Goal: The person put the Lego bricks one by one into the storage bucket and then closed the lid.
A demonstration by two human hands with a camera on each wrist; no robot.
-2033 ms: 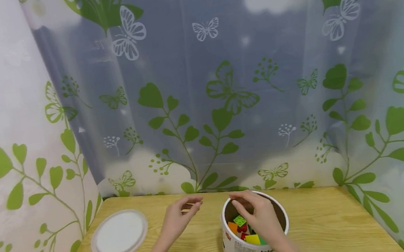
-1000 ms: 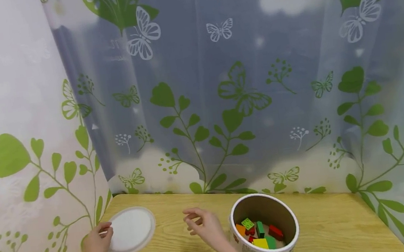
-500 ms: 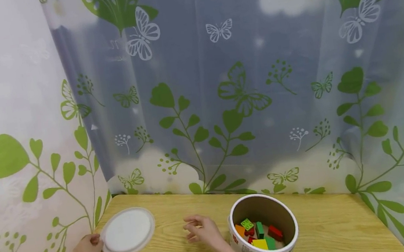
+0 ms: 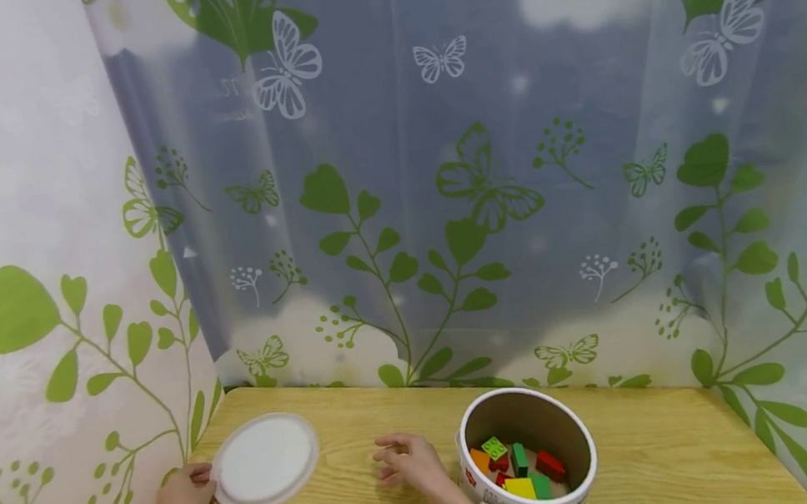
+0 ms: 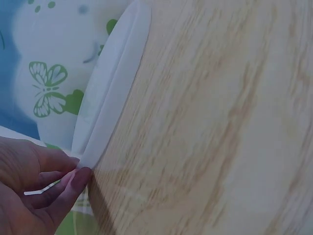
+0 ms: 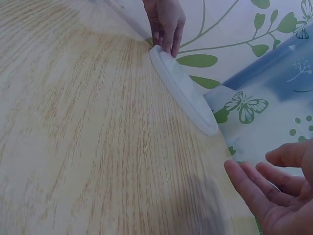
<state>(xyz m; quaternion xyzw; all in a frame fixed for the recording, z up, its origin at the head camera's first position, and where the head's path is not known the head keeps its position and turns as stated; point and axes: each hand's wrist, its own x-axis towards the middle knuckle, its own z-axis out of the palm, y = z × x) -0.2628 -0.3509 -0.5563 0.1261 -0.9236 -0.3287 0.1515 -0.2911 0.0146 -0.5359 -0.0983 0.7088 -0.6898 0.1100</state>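
A round white lid [image 4: 266, 462] lies at the table's left side. My left hand [image 4: 183, 502] pinches its near left rim between thumb and fingers; the left wrist view shows the fingertips on the lid's edge [image 5: 115, 93]. My right hand [image 4: 410, 463] hovers over the table between the lid and a white bucket [image 4: 469, 479], its fingers relaxed and holding nothing. In the right wrist view, this hand [image 6: 279, 191] is apart from the lid [image 6: 186, 93]. Inside the bucket are several toy building bricks, among them a yellow brick [image 4: 520, 487] and a red brick [image 4: 550, 465].
The wooden table [image 4: 670, 454] ends at a curtain [image 4: 408, 285] printed with leaves and butterflies, which stands behind and at both sides. The bucket stands right of my right hand, close to its forearm.
Both hands have moved left, away from the bucket. My left hand has taken hold of the lid's rim, and the lid has shifted slightly right in the last half second.
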